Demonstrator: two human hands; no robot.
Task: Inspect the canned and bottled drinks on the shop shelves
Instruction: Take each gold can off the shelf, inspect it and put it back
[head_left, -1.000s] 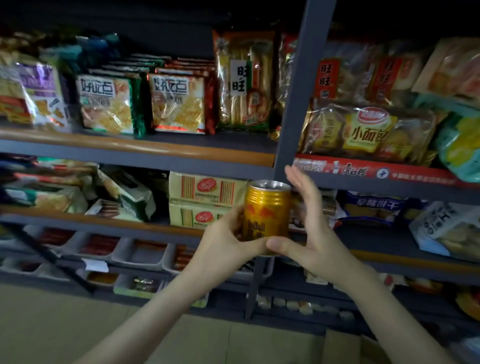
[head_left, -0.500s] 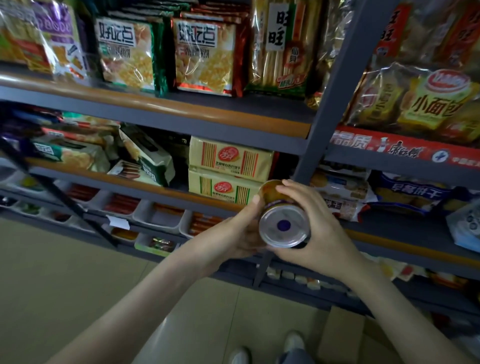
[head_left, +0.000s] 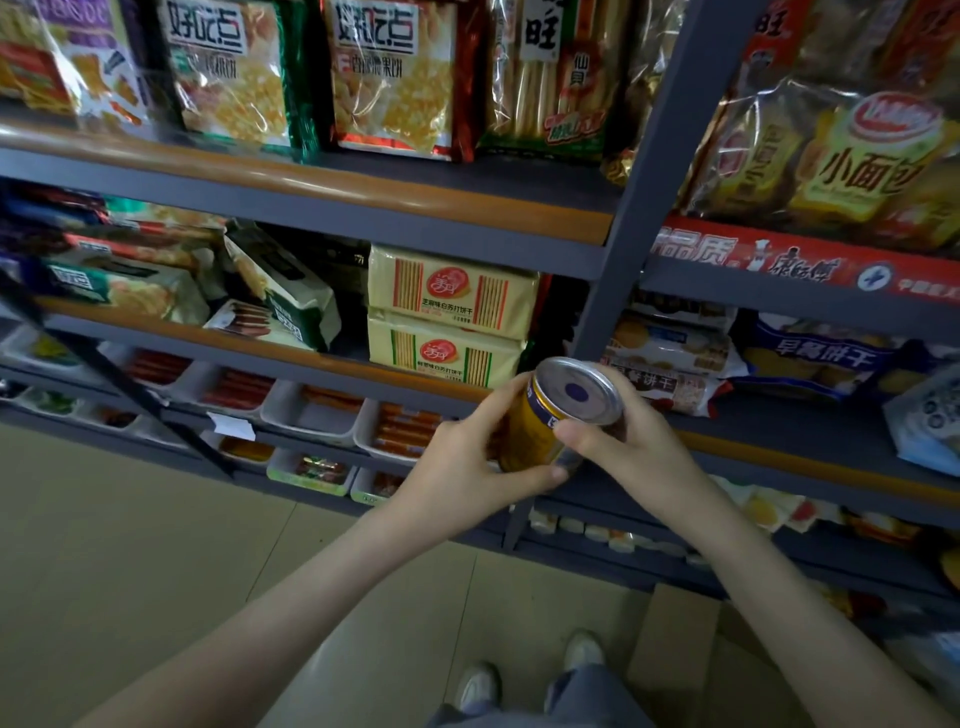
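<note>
A gold drink can (head_left: 540, 426) with a dark blue band is held in front of the shelves, tilted so its silver concave end (head_left: 577, 388) faces me. My left hand (head_left: 462, 467) grips the can's left side, thumb under its lower edge. My right hand (head_left: 623, 441) wraps the right side, thumb across the front near the rim. The can's far end and most of its label are hidden by my fingers.
Grey metal shelves (head_left: 332, 218) with orange edge strips hold snack bags and yellow cracker packs (head_left: 449, 299). A grey upright post (head_left: 644, 176) stands just behind the can. Low trays (head_left: 311, 415) hold sausages. A cardboard box (head_left: 670, 639) lies on the tiled floor beside my shoes (head_left: 524, 670).
The can went from upright to tipped with its silver end toward me, then turned a little further so its gold side shows. The view dropped toward the floor.
</note>
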